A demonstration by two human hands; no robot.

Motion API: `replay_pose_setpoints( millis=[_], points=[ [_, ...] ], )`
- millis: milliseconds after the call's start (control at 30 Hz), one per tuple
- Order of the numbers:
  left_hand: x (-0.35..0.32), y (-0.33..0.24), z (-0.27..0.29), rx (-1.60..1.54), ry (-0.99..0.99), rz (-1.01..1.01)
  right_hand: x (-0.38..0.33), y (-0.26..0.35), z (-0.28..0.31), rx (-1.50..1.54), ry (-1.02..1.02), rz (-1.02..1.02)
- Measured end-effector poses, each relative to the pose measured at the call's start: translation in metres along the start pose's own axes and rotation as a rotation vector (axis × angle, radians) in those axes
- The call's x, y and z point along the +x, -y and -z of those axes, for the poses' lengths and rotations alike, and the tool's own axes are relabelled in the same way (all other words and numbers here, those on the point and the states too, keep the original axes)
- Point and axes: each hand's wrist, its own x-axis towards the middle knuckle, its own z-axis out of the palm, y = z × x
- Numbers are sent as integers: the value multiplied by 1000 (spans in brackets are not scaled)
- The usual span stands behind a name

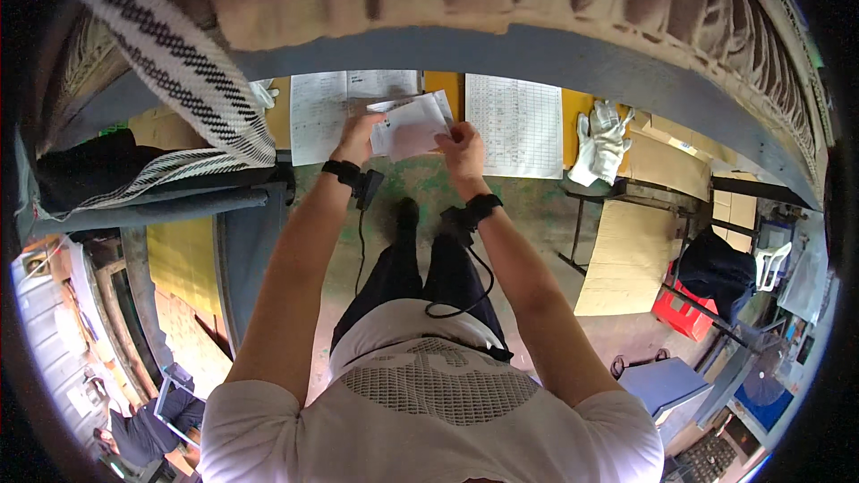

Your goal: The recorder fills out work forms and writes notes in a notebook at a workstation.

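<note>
Paper slips [412, 128] pinched between left hand [361, 134] and right hand [463, 148].

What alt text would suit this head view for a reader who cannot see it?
Seen from above, a standing person holds a small sheaf of white papers in both hands, left hand and right hand. Beyond lie two printed sheets and white work gloves.

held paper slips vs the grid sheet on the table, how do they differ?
The paper slips are small, loose and fanned, lifted off the surface between the left hand and right hand. The grid sheet is far larger, lies flat on the table, untouched, and is covered in ruled rows. Both are white paper.
</note>
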Motion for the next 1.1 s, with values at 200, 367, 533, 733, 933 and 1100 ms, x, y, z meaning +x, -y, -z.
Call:
replay_pose_setpoints(
  millis=[200,367,533,733,933,1100],
  points=[
    [-4,10,3,36,-101,-107,1,18,40,45,-369,277],
    [-9,9,-6,36,-105,-114,1,17,22,18,-228,122],
    [-11,6,3,58,-214,-64,0,8,-4,-133,-46,-110],
    [-27,-4,1,-63,-70,18,5,-3,-16,85,-95,-217],
    [-36,-2,-5,-65,-130,43,16,14,-12,579,123,-535],
    [-35,0,7,-113,-84,63,16,6,-26,716,38,-420]
  ],
)
